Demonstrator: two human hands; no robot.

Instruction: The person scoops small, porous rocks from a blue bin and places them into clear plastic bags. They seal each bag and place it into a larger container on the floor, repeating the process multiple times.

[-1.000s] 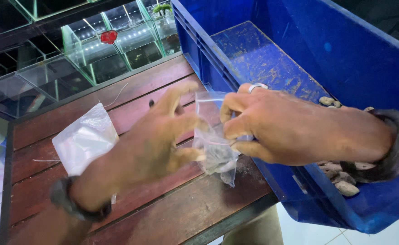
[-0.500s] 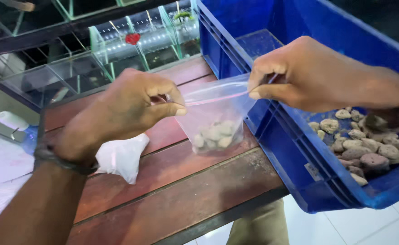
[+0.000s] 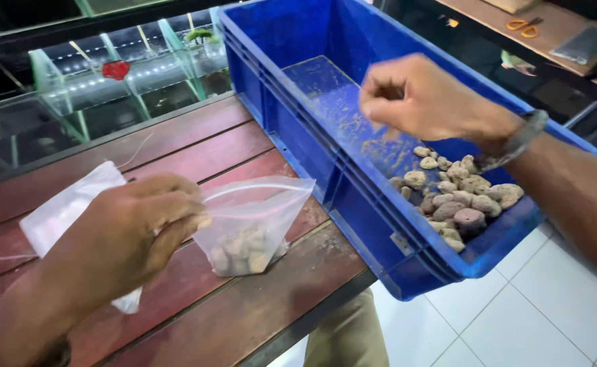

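Head view: left hand (image 3: 132,228) pinches clear pebble bag (image 3: 251,228) beside blue crate (image 3: 353,183)

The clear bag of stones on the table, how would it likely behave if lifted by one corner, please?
The clear bag looks thin and floppy, so it would probably sag under the stones. Its mouth gapes open while the left hand holds one edge; tipping could spill them.

Aquarium shop (glass tanks (image 3: 108,102))

Two hands, left (image 3: 132,228) and right (image 3: 424,98), one blue crate (image 3: 292,41), two clear plastic bags, filled (image 3: 254,224) and empty (image 3: 64,211), and pebbles (image 3: 458,197) beyond counting.
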